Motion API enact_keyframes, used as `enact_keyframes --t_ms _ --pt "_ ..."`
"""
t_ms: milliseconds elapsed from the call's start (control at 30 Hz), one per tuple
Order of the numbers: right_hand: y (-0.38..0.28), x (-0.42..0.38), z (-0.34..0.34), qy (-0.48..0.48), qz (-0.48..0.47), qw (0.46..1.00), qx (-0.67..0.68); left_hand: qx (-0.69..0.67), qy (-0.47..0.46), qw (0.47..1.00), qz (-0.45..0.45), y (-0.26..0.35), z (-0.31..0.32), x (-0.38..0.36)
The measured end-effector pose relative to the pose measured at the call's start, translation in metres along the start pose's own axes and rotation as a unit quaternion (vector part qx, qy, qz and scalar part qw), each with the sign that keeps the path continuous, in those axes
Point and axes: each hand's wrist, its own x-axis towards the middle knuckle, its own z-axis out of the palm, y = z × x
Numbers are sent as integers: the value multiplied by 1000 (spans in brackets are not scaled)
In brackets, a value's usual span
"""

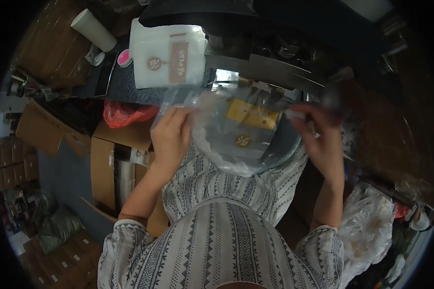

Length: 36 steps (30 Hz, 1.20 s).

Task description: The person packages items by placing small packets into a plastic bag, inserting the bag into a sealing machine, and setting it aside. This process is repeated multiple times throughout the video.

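My left hand (171,135) is closed in a pinch on a clear plastic bag (181,98), left of the tub. Across from it my right hand (323,144) is raised at the tub's right side. Its fingers are bent together at something small and whitish, too blurred to name. Between my hands, on my lap, sits a round tub lined with clear plastic (212,161). Inside lie a yellow packet (243,114) and a translucent bag with a round brown print (255,147).
A stack of printed white bags (154,60) lies on the dark table, near a white cup (94,30) and a pink-topped round container (125,58). Below are a red plastic bag (128,114) and an opened cardboard box (103,168). A clear plastic sack (369,221) hangs at right.
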Motion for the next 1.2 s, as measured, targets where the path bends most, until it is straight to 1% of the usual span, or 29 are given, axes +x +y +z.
enact_keyframes --t_ms 33,100,133,167,200,233,267,300,333,400,433,467,533,600,633,667,700,767,800,833,867,900,933,967,1000,1033,1100,1133,1200 --pt "-6 3 12 2 -2 1000 -1 -24 -6 999 26 13 -1 0" --pt "-10 6 34 35 -193 979 -47 -46 -12 998 52 22 -4 0" --pt "-12 6 38 36 -193 979 -46 -69 -51 993 85 23 -5 -1" --pt "-14 6 40 -6 -192 981 -20 -91 -90 985 116 23 -7 -2" --pt "-15 5 42 -49 -191 980 6 -90 -90 985 115 24 -6 -4" --pt "-14 6 42 -50 -192 980 7 -118 -153 977 88 24 -3 -8" --pt "-12 7 40 -79 -139 987 27 -146 -215 964 60 24 2 -11" --pt "-9 7 37 -107 -86 990 45 -146 -214 964 60 26 8 -12" --pt "-5 8 35 -107 -86 990 44 -201 -243 948 29 28 16 -10" --pt "5 11 33 -17 -7 998 65 -255 -268 929 -3 32 31 -3" --pt "7 9 28 -18 -9 998 65 -347 -308 871 -160 34 39 3" --pt "11 6 21 9 1 1000 7 -427 -338 780 -310 35 47 9" --pt "18 2 10 36 13 998 -51 -441 -325 782 -295 32 62 27" --pt "28 0 -1 41 141 978 -151 -457 -313 785 -279 37 70 33" --pt "45 3 -5 41 141 977 -152 -506 -295 738 -335 42 72 35" --pt "72 10 -4 97 82 964 -235 -552 -275 685 -388 45 72 36" --pt "93 14 0 151 22 937 -314 -551 -276 685 -389 43 71 36" --pt "117 18 12 148 22 934 -325 -387 -333 807 -296 34 67 38" --pt "124 22 12 147 19 930 -337 -387 -330 809 -295 21 66 46" --pt "126 24 9 147 17 930 -336 -274 -156 938 -142 0 65 55" --pt "127 21 5 130 66 942 -303 -139 24 990 20 -20 62 54" --pt "126 19 1 113 114 949 -271 -140 22 990 19 -40 59 45" --pt "121 15 -2 113 114 949 -272 43 -21 997 63 -61 57 37" --pt "114 8 -4 124 118 947 -272 224 -61 967 104 -73 58 32" --pt "109 5 -6 137 122 945 -271 205 -45 965 158 -69 55 21" --pt "108 3 -8 139 124 945 -270 205 -46 964 161 -68 46 17" --pt "108 -4 -14 59 141 956 -252 135 -91 986 44 -66 22 11" --pt "102 -7 -18 57 140 955 -254 134 -91 986 42 -63 14 7" --pt "79 -9 -24 61 173 961 -210 53 -41 996 -66 -55 -1 2"
